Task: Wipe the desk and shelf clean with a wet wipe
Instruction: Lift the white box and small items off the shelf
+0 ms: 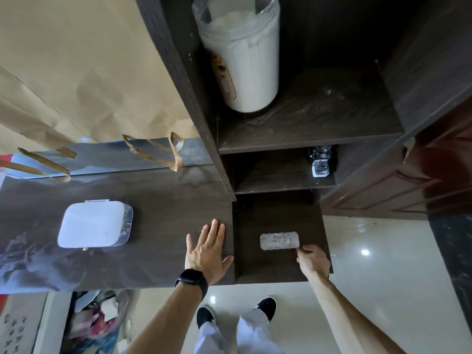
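A dark wood desk (166, 200) runs to the left, and a dark shelf unit (319, 118) rises at its right end. On the unit's lowest board (268, 269) lies a silvery-white wet wipe packet (279, 240), flat. My right hand (313, 260) is at the packet's near right corner, with curled fingers pinching that edge. My left hand (207, 251), with a black watch on the wrist, lies flat and spread on the desk beside the board's left edge. It holds nothing. No loose wipe is visible.
A white lidded box (92, 224) sits on the desk to the left. Brown paper bags (76, 72) with handles lean at the back. A large white jar (245, 60) stands on the upper shelf, a small bottle (320, 164) on the middle one. A wooden door (421, 175) is at the right.
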Action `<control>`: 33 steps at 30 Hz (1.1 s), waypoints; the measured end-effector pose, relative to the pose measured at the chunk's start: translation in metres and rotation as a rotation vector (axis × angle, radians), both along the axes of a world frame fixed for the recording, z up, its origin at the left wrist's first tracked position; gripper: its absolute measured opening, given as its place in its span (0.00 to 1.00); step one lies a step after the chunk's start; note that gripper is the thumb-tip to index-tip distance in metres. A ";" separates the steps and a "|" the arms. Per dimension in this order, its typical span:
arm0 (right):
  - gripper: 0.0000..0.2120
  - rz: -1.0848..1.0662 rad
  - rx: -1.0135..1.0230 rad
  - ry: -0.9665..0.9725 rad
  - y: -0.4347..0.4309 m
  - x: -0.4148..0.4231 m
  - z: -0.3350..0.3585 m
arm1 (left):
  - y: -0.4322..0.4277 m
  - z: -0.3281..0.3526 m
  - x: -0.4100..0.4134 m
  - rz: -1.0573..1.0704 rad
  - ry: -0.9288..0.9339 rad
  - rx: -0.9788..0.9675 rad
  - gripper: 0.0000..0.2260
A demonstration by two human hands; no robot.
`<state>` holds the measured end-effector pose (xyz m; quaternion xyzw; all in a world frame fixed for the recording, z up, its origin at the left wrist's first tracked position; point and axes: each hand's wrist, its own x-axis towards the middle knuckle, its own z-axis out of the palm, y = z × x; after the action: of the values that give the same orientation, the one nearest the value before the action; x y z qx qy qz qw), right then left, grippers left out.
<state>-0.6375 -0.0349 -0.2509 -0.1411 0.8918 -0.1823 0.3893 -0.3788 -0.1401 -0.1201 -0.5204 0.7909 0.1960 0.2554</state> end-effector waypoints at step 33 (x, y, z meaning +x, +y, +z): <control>0.17 0.122 -0.136 0.498 -0.146 -0.033 0.201 | -0.042 0.069 -0.113 -0.136 0.235 -0.058 0.35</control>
<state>-0.6703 -0.1811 -0.0499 -0.2611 0.9356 -0.1777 0.1579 -0.4913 -0.1824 -0.0507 -0.4462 0.8542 0.2149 0.1585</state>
